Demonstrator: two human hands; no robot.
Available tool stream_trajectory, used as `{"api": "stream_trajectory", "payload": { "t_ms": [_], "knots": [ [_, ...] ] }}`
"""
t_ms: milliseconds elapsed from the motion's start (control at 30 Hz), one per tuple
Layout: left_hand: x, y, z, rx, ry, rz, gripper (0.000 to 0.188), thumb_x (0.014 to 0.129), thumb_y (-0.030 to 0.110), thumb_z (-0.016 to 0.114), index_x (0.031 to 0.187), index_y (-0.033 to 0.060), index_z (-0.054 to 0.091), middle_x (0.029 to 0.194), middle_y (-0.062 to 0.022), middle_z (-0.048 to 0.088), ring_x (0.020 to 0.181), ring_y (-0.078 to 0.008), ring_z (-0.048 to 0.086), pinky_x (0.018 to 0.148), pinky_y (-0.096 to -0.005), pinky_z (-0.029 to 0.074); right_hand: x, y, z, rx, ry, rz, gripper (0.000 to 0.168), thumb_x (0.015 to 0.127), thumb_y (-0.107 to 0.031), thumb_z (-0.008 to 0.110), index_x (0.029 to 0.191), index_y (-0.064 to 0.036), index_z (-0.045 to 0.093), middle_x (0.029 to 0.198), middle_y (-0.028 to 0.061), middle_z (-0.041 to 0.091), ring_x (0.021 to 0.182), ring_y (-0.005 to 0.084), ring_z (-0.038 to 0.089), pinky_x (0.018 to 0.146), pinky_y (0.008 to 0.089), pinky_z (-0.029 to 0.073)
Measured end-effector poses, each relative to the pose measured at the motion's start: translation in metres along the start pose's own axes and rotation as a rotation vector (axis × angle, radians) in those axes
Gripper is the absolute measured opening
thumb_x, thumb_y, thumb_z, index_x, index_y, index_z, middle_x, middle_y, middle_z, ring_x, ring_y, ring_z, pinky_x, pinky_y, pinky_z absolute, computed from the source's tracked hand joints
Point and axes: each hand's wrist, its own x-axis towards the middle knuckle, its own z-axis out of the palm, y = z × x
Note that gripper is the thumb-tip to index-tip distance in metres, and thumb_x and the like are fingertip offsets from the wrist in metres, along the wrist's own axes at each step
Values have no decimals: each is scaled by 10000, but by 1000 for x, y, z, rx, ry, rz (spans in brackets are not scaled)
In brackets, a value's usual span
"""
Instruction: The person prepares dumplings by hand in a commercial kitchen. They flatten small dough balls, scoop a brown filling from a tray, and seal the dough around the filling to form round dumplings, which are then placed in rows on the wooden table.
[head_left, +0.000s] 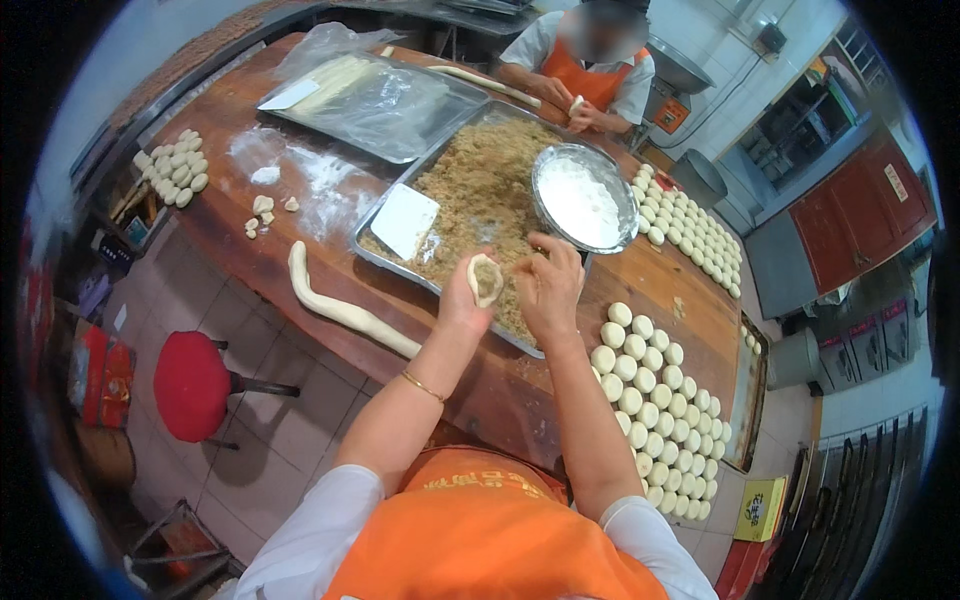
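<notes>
My left hand (463, 300) cups a dough wrapper (486, 280) with crumbly brown filling showing inside its rim. Beside it, my right hand (551, 285) is raised with fingers curled and a little apart; I see nothing held in it. Both hands are over the near part of a metal tray (397, 271) of crumbly filling (480, 169). A white plastic scraper (405, 221) lies on the filling at the tray's left. The steel bowl (631, 244) of white flour (581, 199) rests at the tray's right side, beyond my right hand.
Rows of round dough pieces (660, 420) cover the table (510, 405) at right, with more (690, 225) farther back. A dough rope (337, 311) lies left of my arm. Across the table, a person (592, 67) handles dough. A red stool (191, 386) stands on the floor.
</notes>
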Motion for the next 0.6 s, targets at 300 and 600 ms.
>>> {"api": "stream_trajectory", "payload": {
  "t_ms": [300,600],
  "knots": [
    [-8,-10,-1,85,6,86,270,999,364,614,969,96,609,879,-42,629,795,-178,624,705,-317,548,-25,-13,43,1024,-316,549,385,992,-79,497,1376,-53,504,1252,107,601,1128,175,572,955,305,465],
    [-46,-6,19,198,-225,52,222,1020,289,571,1019,76,633,1029,-56,627,966,-143,631,793,-285,559,-16,-21,14,1445,-131,827,469,930,-83,528,1396,-60,474,1301,123,561,1164,205,557,977,329,460]
  ]
}}
